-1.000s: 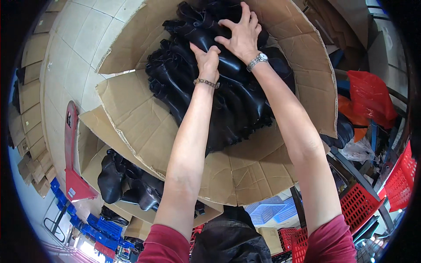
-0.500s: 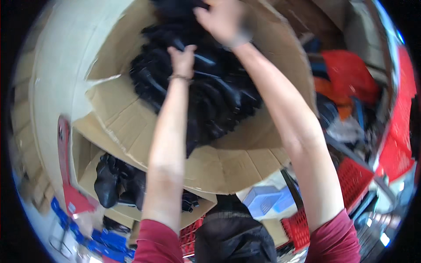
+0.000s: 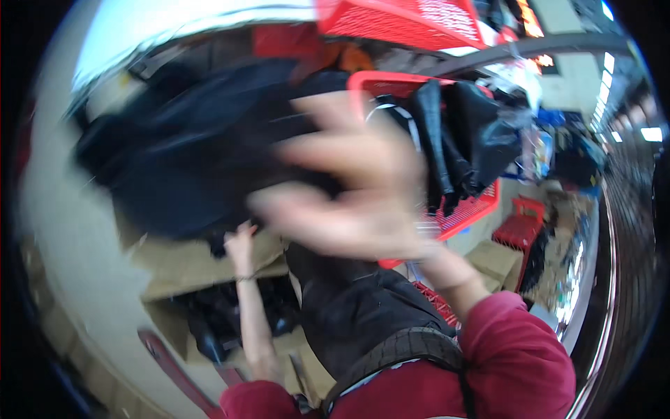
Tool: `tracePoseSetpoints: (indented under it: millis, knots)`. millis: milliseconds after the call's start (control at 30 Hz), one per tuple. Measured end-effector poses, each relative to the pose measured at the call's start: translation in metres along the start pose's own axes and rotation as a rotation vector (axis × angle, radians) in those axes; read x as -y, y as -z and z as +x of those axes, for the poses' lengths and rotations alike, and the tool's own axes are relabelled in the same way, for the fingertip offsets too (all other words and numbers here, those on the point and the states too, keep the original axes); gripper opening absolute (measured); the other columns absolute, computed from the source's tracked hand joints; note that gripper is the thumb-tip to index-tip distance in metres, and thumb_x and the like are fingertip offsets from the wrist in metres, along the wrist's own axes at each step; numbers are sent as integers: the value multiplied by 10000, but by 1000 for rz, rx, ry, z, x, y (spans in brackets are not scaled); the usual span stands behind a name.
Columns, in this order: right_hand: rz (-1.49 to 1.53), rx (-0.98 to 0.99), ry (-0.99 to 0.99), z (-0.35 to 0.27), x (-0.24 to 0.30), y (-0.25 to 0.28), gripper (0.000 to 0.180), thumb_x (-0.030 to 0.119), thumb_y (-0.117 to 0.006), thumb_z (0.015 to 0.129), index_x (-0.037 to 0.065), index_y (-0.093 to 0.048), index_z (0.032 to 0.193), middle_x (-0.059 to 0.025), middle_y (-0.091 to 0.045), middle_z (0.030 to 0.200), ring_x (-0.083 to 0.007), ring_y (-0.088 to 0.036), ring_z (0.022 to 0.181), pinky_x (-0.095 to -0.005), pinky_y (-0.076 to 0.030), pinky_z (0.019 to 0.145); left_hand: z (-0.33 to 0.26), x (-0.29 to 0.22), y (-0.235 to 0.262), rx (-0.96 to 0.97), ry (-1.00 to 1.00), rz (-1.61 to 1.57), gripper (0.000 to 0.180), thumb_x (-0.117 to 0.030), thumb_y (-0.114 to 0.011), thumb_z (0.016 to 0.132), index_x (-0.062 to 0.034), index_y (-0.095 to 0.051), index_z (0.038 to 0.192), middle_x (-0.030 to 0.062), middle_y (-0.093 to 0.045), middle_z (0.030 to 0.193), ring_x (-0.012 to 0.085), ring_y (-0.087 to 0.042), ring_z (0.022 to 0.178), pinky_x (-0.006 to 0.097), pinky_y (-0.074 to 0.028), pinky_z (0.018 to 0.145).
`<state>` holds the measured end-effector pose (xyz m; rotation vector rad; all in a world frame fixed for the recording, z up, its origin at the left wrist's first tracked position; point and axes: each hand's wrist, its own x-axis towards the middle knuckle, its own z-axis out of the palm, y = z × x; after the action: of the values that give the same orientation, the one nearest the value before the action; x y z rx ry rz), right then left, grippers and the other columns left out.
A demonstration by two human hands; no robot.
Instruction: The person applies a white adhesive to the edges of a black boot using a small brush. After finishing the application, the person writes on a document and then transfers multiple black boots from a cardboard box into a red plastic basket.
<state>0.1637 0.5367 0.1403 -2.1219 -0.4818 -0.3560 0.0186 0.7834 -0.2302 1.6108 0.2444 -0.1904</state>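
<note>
- Far L, low: red bar (image 3: 171, 370), slanting, well apart from your hands. Mind it if you step that way.
- L to ctr: big dk bundle (image 3: 185, 157), blurred, above/over the tan cardboard (image 3: 185, 269). Can't tell if it's lifted clear or resting there; judge its wt before you swing it. Looks floppy, prob. sags at the ends, so take it near the middle.
- Under that: blk pcs (image 3: 209, 339) in the lower box, below your L forearm. Don't let the bundle's edge snag on them.
- L hand (image 3: 239, 250): at bundle's lower edge, fingertips on or just beside it. Can't tell if it's gripping. Best use: palm under, as support.
- Ctr: R hand (image 3: 356, 188), v. blurred, fingers spread wide, in front of the bundle's R end. Contact unclear. If you take wt there, close all fingers round several layers, not one loose edge.
- R of ctr: red basket (image 3: 466, 215), tilted in view, w/ glossy blk pcs (image 3: 481, 133) standing in it, just beside your R hand. Watch your knuckles on its rim.
</note>
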Motion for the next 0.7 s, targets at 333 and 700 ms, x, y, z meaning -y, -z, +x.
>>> tracePoseSetpoints:
  millis: [333,700]
  knots:
    - [-1085,219,-283,-205,-124,209,419,-13,-775,650,-26,-707,1064,-135,-550,1447,-356,-546,1197,-435,-436,1061,-110,-59,-120,-107,391,-206,360,5,-537,993,-87,-620,1331,79,-711,1137,135,-670,975,272,-582,786]
    - [-1095,272,-199,-141,-46,216,277,68,-723,888,76,-748,1163,-201,-552,1434,-360,-546,1304,-451,-413,1094,-85,43,-11,-580,313,276,455,19,-623,826,-48,-630,1276,150,-699,1141,269,-674,1052,383,-530,939]
